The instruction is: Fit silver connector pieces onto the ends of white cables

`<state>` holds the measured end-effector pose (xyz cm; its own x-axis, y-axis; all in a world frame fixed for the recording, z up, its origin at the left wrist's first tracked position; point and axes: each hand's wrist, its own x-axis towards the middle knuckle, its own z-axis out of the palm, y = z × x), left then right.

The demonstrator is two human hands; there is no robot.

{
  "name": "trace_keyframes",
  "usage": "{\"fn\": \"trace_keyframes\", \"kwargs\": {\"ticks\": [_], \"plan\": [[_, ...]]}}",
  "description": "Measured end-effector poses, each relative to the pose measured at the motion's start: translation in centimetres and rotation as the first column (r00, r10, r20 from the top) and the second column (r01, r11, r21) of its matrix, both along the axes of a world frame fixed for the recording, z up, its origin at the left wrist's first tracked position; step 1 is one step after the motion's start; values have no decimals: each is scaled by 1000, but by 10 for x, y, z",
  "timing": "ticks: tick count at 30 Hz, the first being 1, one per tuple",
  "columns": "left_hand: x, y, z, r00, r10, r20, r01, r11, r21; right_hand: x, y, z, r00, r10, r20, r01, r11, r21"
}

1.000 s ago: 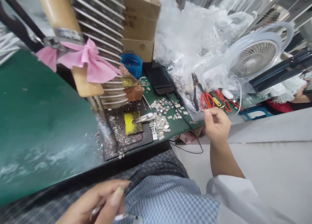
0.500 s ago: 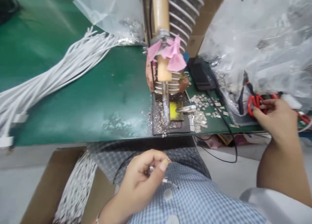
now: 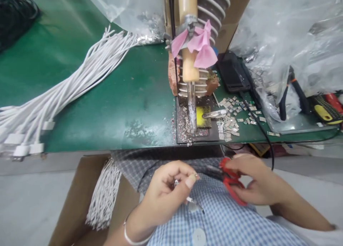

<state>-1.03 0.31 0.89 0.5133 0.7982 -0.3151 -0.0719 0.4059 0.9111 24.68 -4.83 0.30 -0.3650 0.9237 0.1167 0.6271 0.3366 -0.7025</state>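
Low in the middle of the head view, my left hand (image 3: 174, 192) is closed, thumb against forefinger. A tiny tip shows at its fingertips, and a short thin white piece with a dark end (image 3: 197, 204) sticks out below the hand. Most of what it holds is hidden in the palm, so its kind is unclear. My right hand (image 3: 249, 180) grips a pair of red-handled scissors (image 3: 232, 189) in front of the checked shirt. The blurred blades point left, towards the left fingertips, with a gap between.
A wooden-handled soldering iron (image 3: 190, 71) hangs tip down over a yellow sponge (image 3: 200, 116). Small metal connector pieces (image 3: 230, 126) lie beside it. White cables (image 3: 88, 74) spread at left. Black-handled cutters (image 3: 292, 92) rest at right. A cardboard box (image 3: 72, 203) with white cables stands below.
My right hand has come left from the table's right side to my lap, bringing the red scissors along. My left hand keeps its pinch. The view has shifted slightly.
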Motion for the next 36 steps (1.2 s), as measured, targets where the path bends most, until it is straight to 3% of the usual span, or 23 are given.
{"fn": "trace_keyframes", "kwargs": {"ticks": [4, 17, 21, 27, 30, 32, 36], "plan": [[-5, -3, 0, 999, 28, -24, -28, 999, -23, -33, 13, -17, 997, 64, -48, -62, 997, 41], [-1, -4, 4, 989, 90, -119, -96, 994, -44, -31, 14, -23, 993, 118, 1, -118, 992, 39], [-3, -3, 3, 995, 42, -94, -46, 998, -38, -30, 13, -26, 989, 147, 11, -147, 988, 43], [-3, -5, 1, 993, 102, 65, -93, 987, -131, -36, 13, -25, 994, 105, 0, -105, 991, 78], [-1, -4, -3, 975, 118, 188, -90, 985, -147, -47, 11, -29, 993, 67, -101, -62, 997, 50], [0, -2, -6, 961, 135, 240, -102, 984, -145, -58, 7, -35, 961, 26, -277, -42, 998, -50], [3, -2, -9, 958, 194, 210, -186, 981, -60, -79, -3, -48, 754, -147, -640, -152, 909, -388]]}}
